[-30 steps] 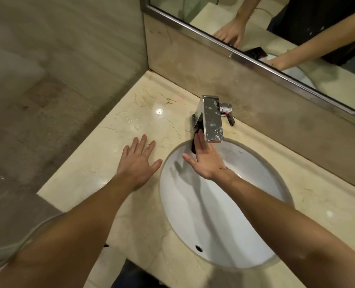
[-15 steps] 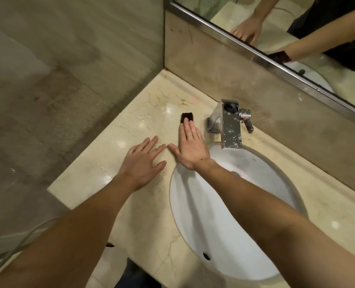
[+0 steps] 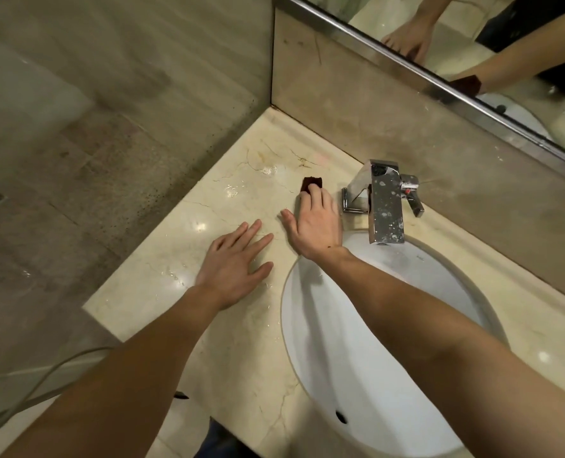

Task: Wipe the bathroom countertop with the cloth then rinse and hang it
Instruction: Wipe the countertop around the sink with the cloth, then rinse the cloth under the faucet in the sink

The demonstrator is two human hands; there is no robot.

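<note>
A small dark reddish-brown cloth (image 3: pixel 311 183) lies on the beige marble countertop (image 3: pixel 208 200), left of the tap. My right hand (image 3: pixel 314 223) presses flat on the cloth, fingers stretched over it; only the cloth's far end shows past my fingertips. Just left of it, my left hand (image 3: pixel 236 262) rests flat on the counter with fingers spread and nothing in it. The counter shows wet streaks and drops around both hands.
A square chrome tap (image 3: pixel 382 206) with a side lever stands behind the white oval basin (image 3: pixel 433 282). A mirror (image 3: pixel 473 44) runs along the back wall above a stone splashback. The counter ends at a side wall on the left; a grey hose (image 3: pixel 36 381) hangs below.
My right hand slid with the cloth from under the tap at the basin's rim leftward onto the counter beside the tap. My left hand stayed flat on the counter.
</note>
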